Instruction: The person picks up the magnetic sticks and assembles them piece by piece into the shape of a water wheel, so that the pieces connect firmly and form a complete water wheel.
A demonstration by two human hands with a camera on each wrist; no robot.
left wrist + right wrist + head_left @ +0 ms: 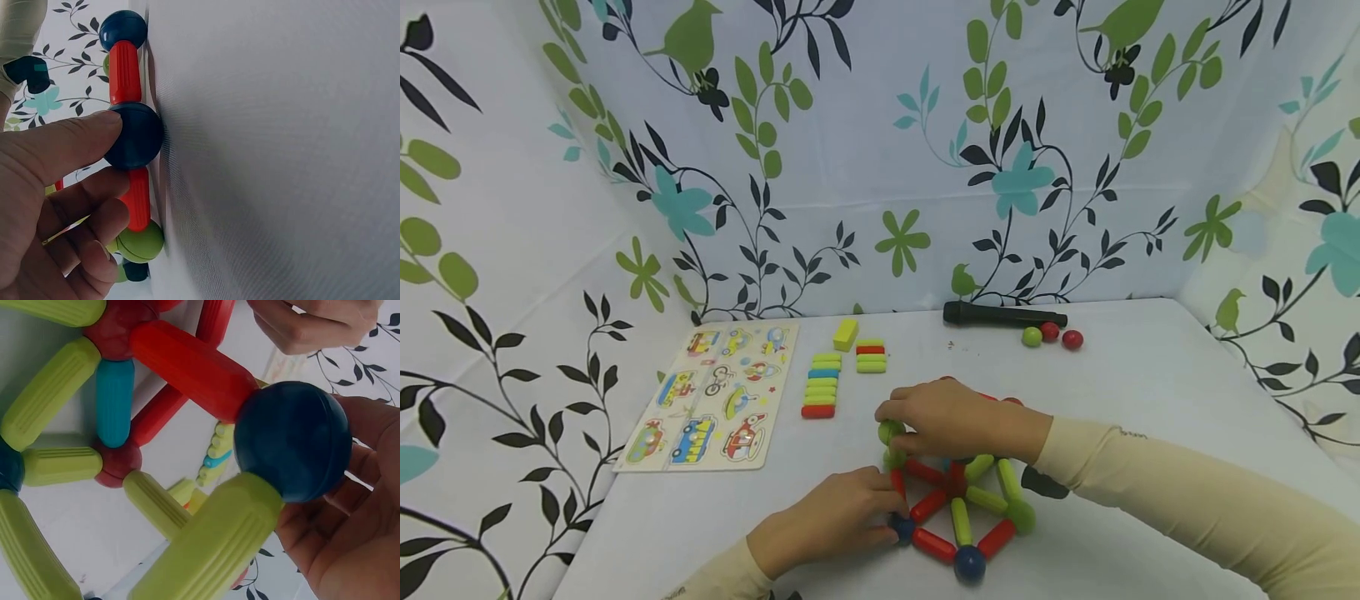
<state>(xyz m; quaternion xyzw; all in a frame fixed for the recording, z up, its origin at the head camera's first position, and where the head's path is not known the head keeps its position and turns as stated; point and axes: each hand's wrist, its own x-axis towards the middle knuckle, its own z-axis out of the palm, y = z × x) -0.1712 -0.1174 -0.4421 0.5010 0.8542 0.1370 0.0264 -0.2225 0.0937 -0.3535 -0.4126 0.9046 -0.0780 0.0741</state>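
Observation:
A frame of red, green and one teal magnetic rods joined by balls (pixel 958 504) stands on the white table (pixel 1150 375). My left hand (pixel 835 521) holds its near-left corner: the thumb presses a dark blue ball (pixel 134 136) and the fingers curl round a red rod (pixel 136 197) that leads to a green ball (pixel 142 242). My right hand (pixel 951 417) lies over the frame's top. There its fingers (pixel 350 512) cup another dark blue ball (pixel 292 440), which joins a red rod (pixel 190 369) and a green rod (pixel 215 550). A green ball (pixel 891 432) shows at its fingertips.
A vehicle puzzle board (pixel 711 396) lies at the left. Spare rods (pixel 822 383) are lined up beside it, with more (pixel 871 356) and a yellow-green block (pixel 846 334) behind. A black cylinder (pixel 1003 316) and loose balls (pixel 1050 333) lie at the back. Patterned cloth walls close three sides.

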